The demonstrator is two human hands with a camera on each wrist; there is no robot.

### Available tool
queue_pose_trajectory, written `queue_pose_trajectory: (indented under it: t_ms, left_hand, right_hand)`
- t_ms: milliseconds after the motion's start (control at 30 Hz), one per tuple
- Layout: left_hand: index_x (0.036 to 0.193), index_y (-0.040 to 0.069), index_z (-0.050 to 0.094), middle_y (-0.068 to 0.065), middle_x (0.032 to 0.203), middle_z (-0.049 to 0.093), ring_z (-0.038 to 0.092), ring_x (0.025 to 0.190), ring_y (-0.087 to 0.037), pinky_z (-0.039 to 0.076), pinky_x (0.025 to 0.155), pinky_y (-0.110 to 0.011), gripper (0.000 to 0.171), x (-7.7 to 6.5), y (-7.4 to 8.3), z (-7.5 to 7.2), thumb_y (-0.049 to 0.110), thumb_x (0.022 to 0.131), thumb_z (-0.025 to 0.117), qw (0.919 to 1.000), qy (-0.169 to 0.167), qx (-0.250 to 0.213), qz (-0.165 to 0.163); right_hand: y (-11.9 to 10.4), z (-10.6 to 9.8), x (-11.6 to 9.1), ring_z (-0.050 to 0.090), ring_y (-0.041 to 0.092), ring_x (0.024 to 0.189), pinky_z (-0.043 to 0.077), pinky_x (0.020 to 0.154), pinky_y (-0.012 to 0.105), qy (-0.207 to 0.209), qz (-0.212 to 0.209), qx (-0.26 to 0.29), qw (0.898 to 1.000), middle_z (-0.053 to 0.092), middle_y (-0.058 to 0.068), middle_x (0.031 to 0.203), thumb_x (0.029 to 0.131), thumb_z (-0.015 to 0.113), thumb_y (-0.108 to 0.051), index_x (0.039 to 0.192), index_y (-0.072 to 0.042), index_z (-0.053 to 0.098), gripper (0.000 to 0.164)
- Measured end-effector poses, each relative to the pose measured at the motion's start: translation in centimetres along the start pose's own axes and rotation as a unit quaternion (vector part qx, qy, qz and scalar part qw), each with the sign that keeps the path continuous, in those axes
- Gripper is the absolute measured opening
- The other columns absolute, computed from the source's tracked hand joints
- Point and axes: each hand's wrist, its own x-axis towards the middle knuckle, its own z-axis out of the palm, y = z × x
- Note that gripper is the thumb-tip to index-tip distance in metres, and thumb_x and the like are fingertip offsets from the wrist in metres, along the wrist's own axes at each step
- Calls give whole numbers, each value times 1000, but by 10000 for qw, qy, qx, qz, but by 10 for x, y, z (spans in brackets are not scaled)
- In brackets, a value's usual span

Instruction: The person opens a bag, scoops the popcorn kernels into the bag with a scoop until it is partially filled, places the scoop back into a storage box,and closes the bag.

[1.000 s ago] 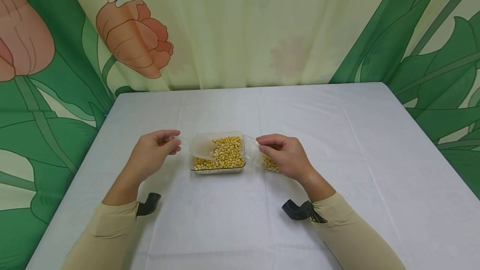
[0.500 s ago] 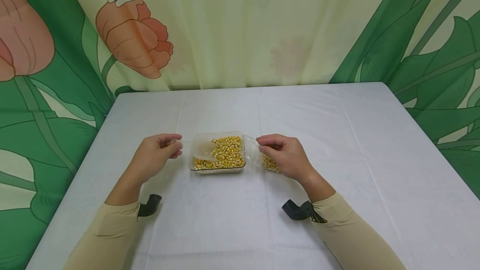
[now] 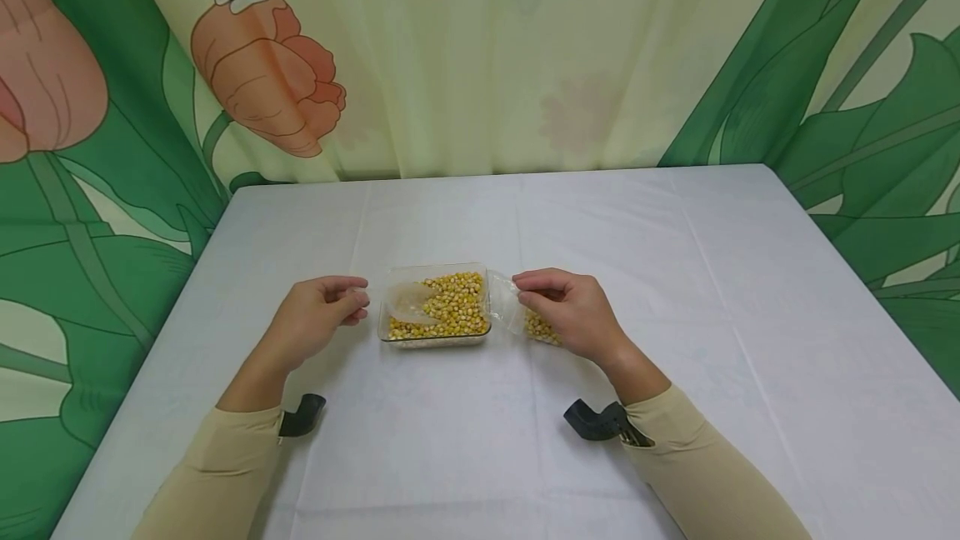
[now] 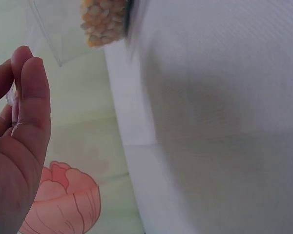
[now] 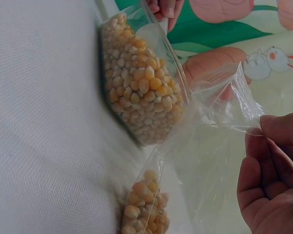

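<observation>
A clear rectangular container (image 3: 438, 342) full of yellow corn kernels (image 3: 459, 300) stands mid-table in the head view. My left hand (image 3: 318, 315), at its left, pinches the handle of a translucent scoop (image 3: 408, 300) whose bowl lies in the kernels. The left wrist view shows thumb and fingertips together, with the handle mostly hidden behind them. To the container's right, my right hand (image 3: 573, 307) pinches the top edge of a clear plastic bag (image 5: 219, 112) between thumb and index finger. Kernels (image 5: 146, 202) lie in the bottom of that bag, which stands against the container's side.
A white cloth covers the table (image 3: 465, 457). Behind it hangs a printed curtain (image 3: 502, 57) with flowers, leaves and a rabbit. Black wrist mounts (image 3: 302, 415) stick out from the tan sleeves (image 3: 217, 461).
My left hand has shifted slightly right and toward me, and the scoop has pushed a little further into the kernels. The right hand and the bag have stayed put.
</observation>
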Motion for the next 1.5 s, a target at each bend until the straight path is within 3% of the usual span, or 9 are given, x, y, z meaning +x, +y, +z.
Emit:
queue_pose_trajectory:
  t_ms: [267, 800, 1000, 1133, 1500]
  left_hand:
    - [132, -3, 60, -14, 108, 70, 70, 96, -25, 56, 89, -39, 36, 2, -4, 3, 17, 101, 61, 9999, -84, 45, 86]
    - [132, -1, 61, -13, 109, 71, 69, 94, -21, 56, 89, -39, 38, 6, -8, 10, 20, 101, 64, 9993, -336, -74, -149]
    - [135, 1, 57, -14, 106, 67, 68, 96, -23, 57, 87, -36, 37, 7, -10, 13, 14, 101, 61, 9996, -208, -142, 153]
    - [131, 1, 61, -14, 110, 67, 67, 98, -23, 56, 89, -37, 31, 6, -10, 13, 14, 102, 60, 9994, -243, -160, 171]
    - [133, -8, 56, -20, 118, 64, 67, 96, -12, 56, 86, -25, 35, 8, -16, 11, 9, 102, 58, 9925, -549, -1093, 14]
  right_hand:
    - [-1, 0, 0, 67, 26, 106, 55, 83, 21, 12, 19, -12, 10000, 71, 13, 114, 92, 71, 0, 108, 3, 75, 17]
    - [0, 0, 0, 67, 26, 106, 55, 84, 21, 26, 53, 30, 10000, 71, 13, 114, 91, 71, 0, 107, 3, 75, 16]
    - [0, 0, 0, 68, 26, 105, 55, 83, 21, 31, 20, 92, 10000, 71, 14, 114, 91, 71, 0, 107, 3, 75, 16]
    - [1, 0, 0, 68, 26, 105, 55, 83, 22, 28, 10, 109, 9999, 71, 14, 114, 91, 71, 0, 107, 3, 75, 16]
    - [1, 0, -1, 68, 25, 105, 55, 83, 21, 21, 33, 64, 10000, 71, 13, 115, 91, 71, -1, 107, 3, 75, 16]
